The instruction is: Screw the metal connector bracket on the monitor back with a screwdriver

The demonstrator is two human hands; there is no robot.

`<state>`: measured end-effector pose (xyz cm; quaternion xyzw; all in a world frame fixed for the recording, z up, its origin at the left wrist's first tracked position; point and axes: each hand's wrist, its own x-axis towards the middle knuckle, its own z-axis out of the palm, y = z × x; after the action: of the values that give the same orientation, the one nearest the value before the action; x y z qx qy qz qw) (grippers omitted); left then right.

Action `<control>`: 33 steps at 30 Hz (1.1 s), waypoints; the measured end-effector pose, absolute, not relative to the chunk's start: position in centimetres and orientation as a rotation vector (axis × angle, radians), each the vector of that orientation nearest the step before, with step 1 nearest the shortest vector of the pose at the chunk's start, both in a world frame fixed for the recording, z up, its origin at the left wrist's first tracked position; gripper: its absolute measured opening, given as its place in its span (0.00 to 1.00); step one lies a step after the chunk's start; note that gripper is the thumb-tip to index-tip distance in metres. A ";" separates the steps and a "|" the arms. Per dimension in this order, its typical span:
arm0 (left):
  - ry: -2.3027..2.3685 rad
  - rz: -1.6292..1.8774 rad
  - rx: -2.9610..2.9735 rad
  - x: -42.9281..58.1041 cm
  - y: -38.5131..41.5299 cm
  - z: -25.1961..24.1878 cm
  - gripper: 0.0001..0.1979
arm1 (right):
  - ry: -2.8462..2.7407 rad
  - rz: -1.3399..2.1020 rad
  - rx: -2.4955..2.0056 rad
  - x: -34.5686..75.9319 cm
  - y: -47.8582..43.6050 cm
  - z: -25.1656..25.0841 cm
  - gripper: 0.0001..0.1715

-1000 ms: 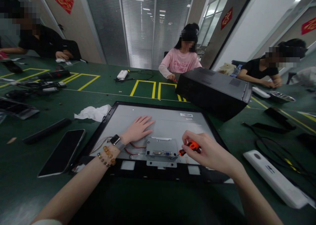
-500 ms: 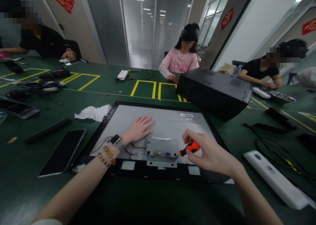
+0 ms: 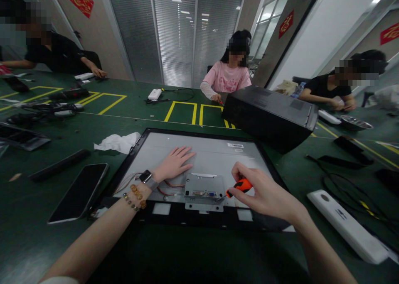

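A grey monitor panel (image 3: 212, 151) in a black frame lies on the green table with its back up. Spread flat on its upper middle is my left hand (image 3: 174, 164), fingers apart and holding nothing. My right hand (image 3: 262, 188) grips an orange-and-black screwdriver (image 3: 242, 187). The tool's thin shaft slants down to the port edge of a metal bracket (image 3: 204, 184), beside the blue video port (image 3: 212, 194). Whether the tip sits in a screw is too small to tell. Thin coloured wires (image 3: 171, 183) run out from the bracket's left side, partly under my left wrist.
A phone (image 3: 79, 192), a black bar (image 3: 59, 165) and crumpled tissue (image 3: 118, 143) lie left. A big black case (image 3: 271, 113) stands behind the panel's right corner. Right are a white device (image 3: 346, 226) and black cables (image 3: 339, 188). Several people sit around the table.
My right fingers and the screwdriver handle have turned slightly, with the shaft still at the bracket. My left hand stays put. The person at far left has moved a hand to the right.
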<state>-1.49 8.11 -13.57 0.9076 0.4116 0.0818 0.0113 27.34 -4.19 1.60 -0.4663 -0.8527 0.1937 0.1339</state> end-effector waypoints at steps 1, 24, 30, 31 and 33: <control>1.284 0.252 2.831 -1.5 8.1 -13.6 0.27 | -2.469 0.559 -1.379 27.3 -4.1 1.6 0.10; 1.267 0.254 2.831 -1.5 8.1 -13.4 0.28 | -2.449 0.549 -1.382 27.2 -4.2 1.6 0.03; 1.249 0.302 2.827 -1.6 8.1 -13.6 0.28 | -2.430 0.578 -1.337 27.2 -4.3 1.7 0.06; 1.250 0.305 2.826 -1.6 8.1 -13.6 0.28 | -2.432 0.579 -1.319 27.2 -4.3 1.6 0.07; 1.257 0.294 2.824 -1.6 8.1 -13.6 0.28 | -2.439 0.577 -1.308 27.1 -4.2 1.5 0.06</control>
<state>-1.58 8.13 -13.63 0.9093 0.4048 0.0946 0.0179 27.11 -4.22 1.49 -0.4568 -0.8521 0.2017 0.1566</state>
